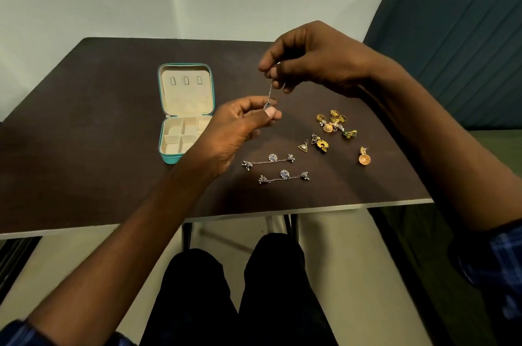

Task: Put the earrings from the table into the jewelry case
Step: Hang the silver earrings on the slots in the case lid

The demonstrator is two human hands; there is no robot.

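Note:
A silver chain earring [269, 95] hangs taut in the air between both hands above the dark table [99, 108]. My right hand [313, 59] pinches its top end; my left hand [234, 131] pinches its bottom end between thumb and fingers. The teal jewelry case [166, 158] lies open to the left, its cream lid with three loops at the back and its compartments holding nothing visible; my left hand covers its right front corner. Two more silver chain earrings [268, 160] [284, 176] lie below the hands.
Gold earrings lie in a cluster [333, 121] at the right, with triangle pieces [304, 145], a gold flower piece [322, 145] and an orange dome earring [364, 158]. A dark green sofa [457, 35] stands to the right. The table's front edge [282, 211] is above my knees.

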